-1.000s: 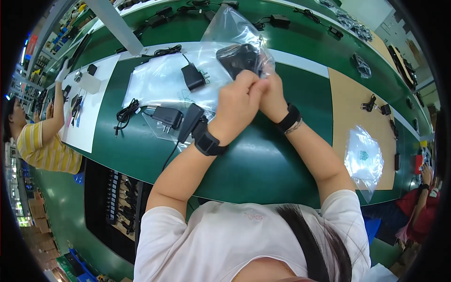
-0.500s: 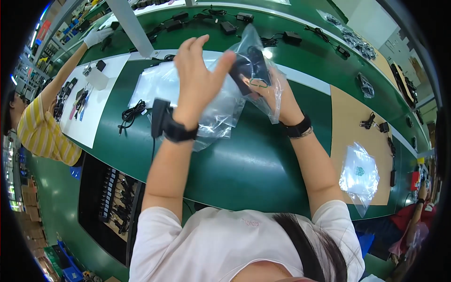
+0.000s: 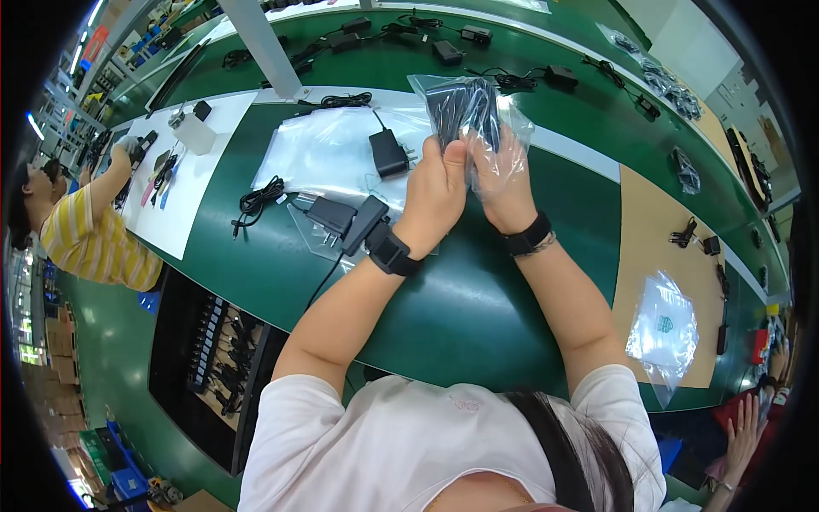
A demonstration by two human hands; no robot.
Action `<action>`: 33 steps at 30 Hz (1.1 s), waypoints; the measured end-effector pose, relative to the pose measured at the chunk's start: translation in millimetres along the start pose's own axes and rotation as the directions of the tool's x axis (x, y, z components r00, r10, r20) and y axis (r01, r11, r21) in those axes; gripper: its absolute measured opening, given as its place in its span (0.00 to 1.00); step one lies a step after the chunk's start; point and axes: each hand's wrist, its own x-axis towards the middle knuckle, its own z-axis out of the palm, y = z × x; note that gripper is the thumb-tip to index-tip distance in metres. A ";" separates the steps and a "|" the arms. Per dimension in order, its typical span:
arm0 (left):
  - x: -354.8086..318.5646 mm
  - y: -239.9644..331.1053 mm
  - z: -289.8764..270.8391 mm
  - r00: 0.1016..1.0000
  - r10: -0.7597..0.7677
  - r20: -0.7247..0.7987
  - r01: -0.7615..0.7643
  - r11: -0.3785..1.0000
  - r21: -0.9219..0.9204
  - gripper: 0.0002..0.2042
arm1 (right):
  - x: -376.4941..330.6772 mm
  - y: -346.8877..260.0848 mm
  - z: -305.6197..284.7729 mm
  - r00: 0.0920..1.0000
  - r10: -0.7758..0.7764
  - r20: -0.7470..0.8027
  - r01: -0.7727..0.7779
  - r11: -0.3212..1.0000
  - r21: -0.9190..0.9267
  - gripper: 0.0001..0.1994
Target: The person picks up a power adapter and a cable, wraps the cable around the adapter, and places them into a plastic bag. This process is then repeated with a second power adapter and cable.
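Note:
Between my two hands, above the middle of the green table, is a clear plastic bag (image 3: 512, 115) with a black power adapter and its cable (image 3: 465, 111) inside. My left hand (image 3: 433, 192) grips the bag's lower left, its thumb up in front. My right hand (image 3: 505, 192) holds the lower right side, its fingers partly covered by the clear film. Just left of my left hand, a black power adapter (image 3: 389, 154) lies on a stack of clear plastic bags (image 3: 299, 154). A second adapter (image 3: 331, 215) lies beside my left wrist, partly on clear film.
A coiled black cable (image 3: 258, 200) lies at left. Several adapters (image 3: 446, 53) with cables line the far green surface. On the right brown board (image 3: 631, 230) lies a clear bag with a green print (image 3: 664, 328). A co-worker in yellow stripes (image 3: 94, 235) works at left; a metal post (image 3: 260, 43) stands beyond.
My left hand has come down and right, from open in the air to gripping the bag. The bag now stands more upright. The co-worker at left has drawn an arm back.

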 end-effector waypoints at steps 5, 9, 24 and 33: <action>24.0 6.0 -44.4 0.951 -0.254 0.175 0.258 0.966 0.003 0.28 | 13.1 3.8 -25.3 0.948 -0.009 0.318 0.072 0.980 -0.187 0.12; 27.8 11.8 -57.2 0.878 -0.261 0.402 0.475 0.574 -0.667 0.20 | 11.9 -8.6 -10.2 0.872 0.332 0.360 -0.382 0.921 0.073 0.16; 0.8 -12.2 -55.6 0.900 -0.266 0.346 0.437 0.542 -0.718 0.12 | -3.6 -1.8 18.7 0.903 -0.052 0.427 0.214 0.915 -0.342 0.26; 7.4 -10.6 -64.0 0.881 -0.452 0.139 0.300 0.307 -0.903 0.09 | 8.2 10.9 -14.2 0.918 0.301 0.258 -0.333 0.938 0.090 0.34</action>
